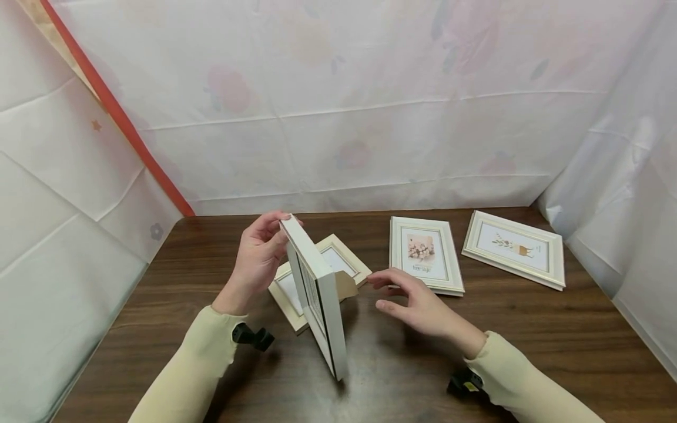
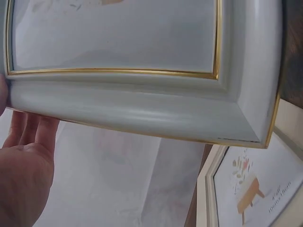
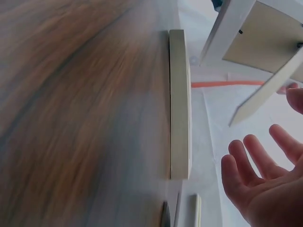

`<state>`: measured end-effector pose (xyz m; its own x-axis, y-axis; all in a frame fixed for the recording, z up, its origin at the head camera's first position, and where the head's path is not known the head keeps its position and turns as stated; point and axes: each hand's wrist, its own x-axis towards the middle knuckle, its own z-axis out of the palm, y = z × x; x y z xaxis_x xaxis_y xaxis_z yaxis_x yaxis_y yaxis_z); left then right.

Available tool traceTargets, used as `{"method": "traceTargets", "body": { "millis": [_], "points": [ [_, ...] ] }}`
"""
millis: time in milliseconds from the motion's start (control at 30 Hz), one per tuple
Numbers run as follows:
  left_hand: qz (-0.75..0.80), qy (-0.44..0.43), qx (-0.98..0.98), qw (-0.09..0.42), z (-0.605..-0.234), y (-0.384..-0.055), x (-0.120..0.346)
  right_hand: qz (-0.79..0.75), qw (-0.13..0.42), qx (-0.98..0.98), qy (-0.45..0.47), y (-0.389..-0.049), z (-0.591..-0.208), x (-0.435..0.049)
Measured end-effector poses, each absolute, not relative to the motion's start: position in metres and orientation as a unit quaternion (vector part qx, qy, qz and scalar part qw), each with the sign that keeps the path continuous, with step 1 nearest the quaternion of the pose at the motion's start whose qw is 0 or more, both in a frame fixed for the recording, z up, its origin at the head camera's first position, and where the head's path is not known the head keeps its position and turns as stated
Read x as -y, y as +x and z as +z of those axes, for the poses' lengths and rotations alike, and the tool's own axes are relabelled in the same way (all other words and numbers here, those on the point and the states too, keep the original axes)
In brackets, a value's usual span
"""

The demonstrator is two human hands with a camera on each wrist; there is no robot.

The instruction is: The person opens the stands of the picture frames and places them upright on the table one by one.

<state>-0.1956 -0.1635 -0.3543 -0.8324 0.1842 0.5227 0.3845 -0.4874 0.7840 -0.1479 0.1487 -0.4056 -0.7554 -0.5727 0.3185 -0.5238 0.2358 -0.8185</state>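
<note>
A white picture frame (image 1: 332, 329) with a gold inner line stands tilted up over the table, seen nearly edge-on in the head view. My left hand (image 1: 257, 257) grips it at its upper far end, thumb on one side and fingers on the other. From its back sticks out a stand leg (image 3: 267, 90), swung away from the beige backing. My right hand (image 1: 418, 302) hovers to the right of that leg, fingers loosely bent and apart from it, holding nothing. Behind the raised frame, a cream picture frame (image 1: 282, 305) lies on the table, partly covered from sight.
On the right lie a frame with a flower picture (image 1: 423, 252) and, beyond it, a frame with a deer picture (image 1: 513, 247), both face up. The dark wood table (image 1: 402, 376) ends at a pale hanging sheet (image 1: 338, 117) at the back and sides.
</note>
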Motion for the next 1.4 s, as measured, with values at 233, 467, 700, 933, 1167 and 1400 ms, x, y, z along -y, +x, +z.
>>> {"method": "traceTargets", "body": {
  "millis": [233,467,700,933,1167,1400],
  "points": [
    [-0.818,-0.239,0.513,0.101,-0.355,-0.19,0.174,-0.511,0.026,-0.794,-0.329,-0.141,-0.405,-0.172],
    [-0.812,-0.193,0.522,0.175,-0.349,-0.183,0.185,-0.496,0.017,-0.803,-0.33,-0.134,-0.409,-0.19],
    [-0.817,-0.144,0.512,0.222,-0.342,-0.179,0.201,-0.451,0.008,-0.827,-0.336,-0.13,-0.409,-0.206],
    [-0.804,-0.114,0.52,0.264,-0.336,-0.177,0.22,-0.416,-0.02,-0.849,-0.325,-0.138,-0.409,-0.227],
    [-0.784,-0.078,0.532,0.31,-0.33,-0.18,0.243,-0.401,-0.022,-0.866,-0.298,-0.143,-0.411,-0.247],
    [-0.781,-0.067,0.517,0.344,-0.327,-0.187,0.278,-0.363,-0.047,-0.886,-0.284,-0.148,-0.408,-0.262]
  ]
}}
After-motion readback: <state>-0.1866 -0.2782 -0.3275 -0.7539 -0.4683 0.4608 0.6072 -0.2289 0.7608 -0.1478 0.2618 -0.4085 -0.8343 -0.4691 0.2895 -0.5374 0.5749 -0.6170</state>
